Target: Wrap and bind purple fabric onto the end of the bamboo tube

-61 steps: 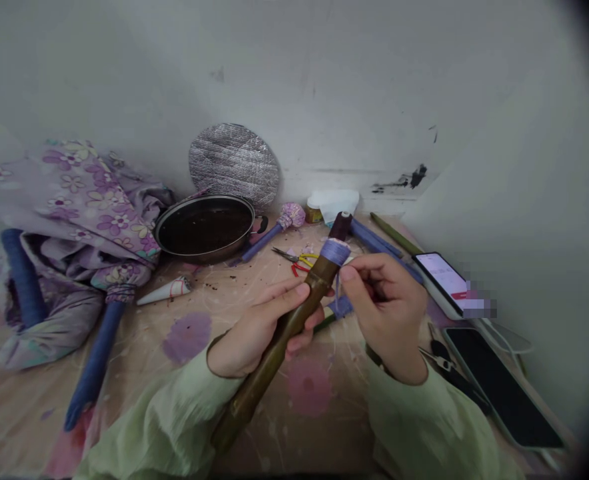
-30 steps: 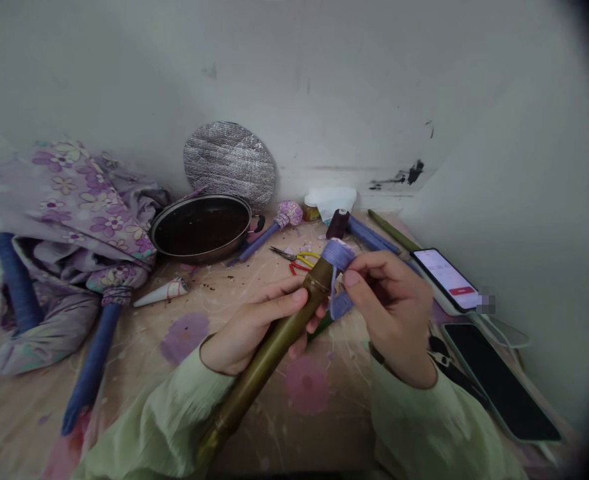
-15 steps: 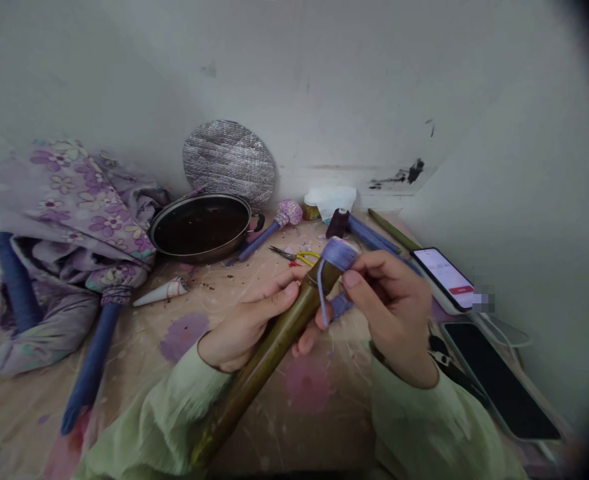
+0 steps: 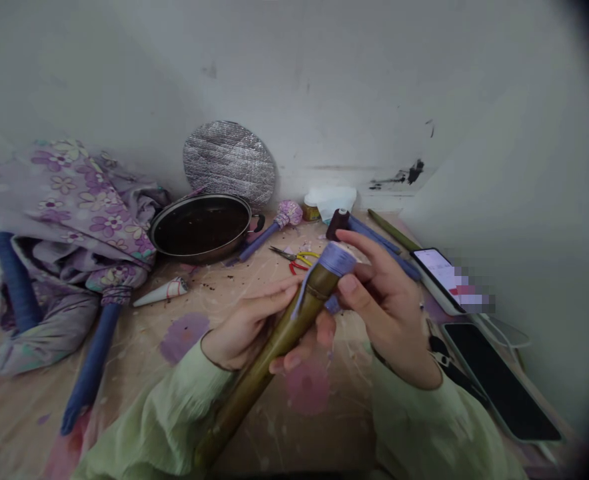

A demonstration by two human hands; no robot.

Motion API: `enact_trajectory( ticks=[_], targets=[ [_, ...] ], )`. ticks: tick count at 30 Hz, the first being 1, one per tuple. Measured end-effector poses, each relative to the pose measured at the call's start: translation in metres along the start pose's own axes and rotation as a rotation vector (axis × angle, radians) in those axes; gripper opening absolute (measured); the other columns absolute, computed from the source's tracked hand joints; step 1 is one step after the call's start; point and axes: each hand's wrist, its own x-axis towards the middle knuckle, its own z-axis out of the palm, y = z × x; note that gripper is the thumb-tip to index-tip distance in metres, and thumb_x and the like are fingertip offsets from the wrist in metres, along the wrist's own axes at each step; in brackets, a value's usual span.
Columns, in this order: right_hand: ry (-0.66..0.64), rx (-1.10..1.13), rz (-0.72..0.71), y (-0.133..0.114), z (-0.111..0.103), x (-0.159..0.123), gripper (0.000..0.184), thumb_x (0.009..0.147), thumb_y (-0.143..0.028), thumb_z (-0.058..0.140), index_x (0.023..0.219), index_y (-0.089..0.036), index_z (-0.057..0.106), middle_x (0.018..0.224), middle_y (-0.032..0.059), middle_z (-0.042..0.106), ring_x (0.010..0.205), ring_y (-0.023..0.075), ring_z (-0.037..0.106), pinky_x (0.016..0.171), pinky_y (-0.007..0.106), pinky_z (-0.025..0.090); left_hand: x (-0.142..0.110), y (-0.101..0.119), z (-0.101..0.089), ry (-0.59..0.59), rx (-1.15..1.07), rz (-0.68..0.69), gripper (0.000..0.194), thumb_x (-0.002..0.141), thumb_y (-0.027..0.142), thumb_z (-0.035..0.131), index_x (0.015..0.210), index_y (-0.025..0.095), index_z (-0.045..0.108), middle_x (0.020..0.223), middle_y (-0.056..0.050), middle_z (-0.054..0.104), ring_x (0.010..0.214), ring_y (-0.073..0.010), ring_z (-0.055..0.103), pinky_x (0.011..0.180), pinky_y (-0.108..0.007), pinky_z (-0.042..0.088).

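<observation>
A greenish-brown bamboo tube (image 4: 269, 347) slants up and away from me. Round its far end runs a purple strip (image 4: 335, 259) in several turns, and a loose tail of it lies along the tube's left side. My left hand (image 4: 249, 320) is wrapped round the middle of the tube, with fingertips showing underneath. At the wrapped end, my right hand (image 4: 389, 307) has its thumb and fingers curved round the right side, the index finger reaching over the rim. Past that end stands a dark thread spool (image 4: 338, 225). Yellow-handled scissors (image 4: 294, 256) lie left of it.
A dark pan (image 4: 202, 227) and a silver foil disc (image 4: 229, 160) are by the wall. Flowered cloth (image 4: 74, 200) and a blue-wrapped stick (image 4: 92, 367) lie left, near a white cone (image 4: 162, 292). Two phones, one lit (image 4: 434, 273) and one dark (image 4: 499, 380), lie right.
The tube has turned, so the purple tail has shifted from its front to its left side. My right index finger has lifted and straightened over the end. My left fingertips have moved down underneath.
</observation>
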Motion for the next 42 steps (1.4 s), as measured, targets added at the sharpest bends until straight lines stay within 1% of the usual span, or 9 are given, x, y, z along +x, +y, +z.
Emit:
enact_trajectory(
  ticks=[4,9,12,19,22,24,28,34,42],
  targets=[
    [-0.073,0.058,-0.004,0.005,-0.001,-0.002,0.03,0.087,-0.03,0.053,0.116,-0.025,0.054,0.067,-0.0032,0.058,0.054,0.0084,0.056,0.047,0.018,0.047,-0.001,0.0,0.0,0.078,0.077,-0.021,0.033,0.092,0.031,0.032,0.095,0.012,0.058,0.08,-0.007,0.058,0.045,-0.0056,0.048,0.034,-0.013,0.034],
    [0.015,-0.035,-0.072,0.017,0.0,-0.004,0.029,0.086,-0.031,0.055,0.114,-0.026,0.055,0.082,-0.0009,0.064,0.069,0.0101,0.06,0.058,0.019,0.052,-0.001,-0.002,0.003,0.135,0.115,-0.025,0.032,0.091,0.036,0.034,0.091,0.014,0.057,0.072,-0.002,0.054,0.04,-0.0037,0.042,0.032,-0.013,0.03],
    [0.013,-0.03,-0.068,0.02,0.001,-0.004,0.029,0.087,-0.032,0.054,0.116,-0.026,0.055,0.084,-0.0007,0.065,0.07,0.011,0.062,0.06,0.021,0.053,0.0,-0.003,0.004,0.188,0.166,-0.022,0.034,0.091,0.037,0.033,0.086,0.013,0.057,0.07,-0.002,0.054,0.039,-0.0038,0.041,0.032,-0.014,0.03],
    [0.013,-0.057,-0.074,0.02,0.001,-0.002,0.029,0.087,-0.029,0.053,0.116,-0.026,0.056,0.078,-0.0018,0.064,0.068,0.0102,0.06,0.061,0.02,0.052,0.0,-0.006,0.003,0.187,0.27,0.061,0.037,0.085,0.05,0.042,0.092,0.015,0.051,0.068,0.001,0.051,0.041,-0.0044,0.04,0.034,-0.015,0.03],
    [0.005,-0.079,-0.087,0.019,0.001,-0.002,0.028,0.087,-0.028,0.053,0.115,-0.025,0.056,0.083,-0.0009,0.066,0.066,0.0099,0.059,0.059,0.02,0.052,-0.002,-0.008,0.004,0.241,0.34,0.06,0.032,0.085,0.048,0.047,0.096,0.018,0.049,0.068,0.004,0.046,0.042,-0.0027,0.038,0.035,-0.014,0.027],
    [-0.006,-0.075,-0.091,0.018,0.001,-0.002,0.028,0.087,-0.027,0.052,0.115,-0.025,0.056,0.084,-0.001,0.066,0.065,0.0093,0.059,0.058,0.02,0.051,-0.002,-0.009,0.005,0.264,0.366,0.062,0.032,0.087,0.049,0.043,0.094,0.018,0.048,0.067,0.004,0.044,0.042,-0.0021,0.036,0.036,-0.014,0.027],
    [-0.037,-0.061,-0.098,0.018,0.002,-0.003,0.029,0.088,-0.025,0.051,0.117,-0.025,0.054,0.082,-0.002,0.066,0.066,0.0089,0.059,0.059,0.019,0.051,-0.001,-0.009,0.004,0.249,0.406,0.062,0.05,0.087,0.062,0.027,0.091,0.017,0.049,0.063,0.004,0.045,0.039,-0.0035,0.036,0.035,-0.016,0.029],
    [-0.084,-0.126,-0.111,0.015,0.003,-0.003,0.03,0.087,-0.026,0.051,0.117,-0.024,0.054,0.079,-0.0009,0.064,0.065,0.0109,0.058,0.059,0.022,0.051,0.001,-0.008,0.005,0.292,0.382,0.002,0.036,0.09,0.05,0.035,0.08,0.017,0.045,0.055,0.005,0.047,0.038,-0.0043,0.037,0.037,-0.018,0.027],
    [-0.096,-0.119,-0.085,0.01,0.005,-0.004,0.037,0.088,-0.027,0.049,0.125,-0.026,0.049,0.064,-0.0028,0.056,0.052,0.0109,0.054,0.044,0.021,0.043,0.002,-0.007,0.011,0.402,0.415,0.039,0.03,0.09,0.047,0.038,0.083,0.018,0.043,0.057,0.005,0.048,0.04,-0.0042,0.037,0.038,-0.017,0.027]
  ],
)
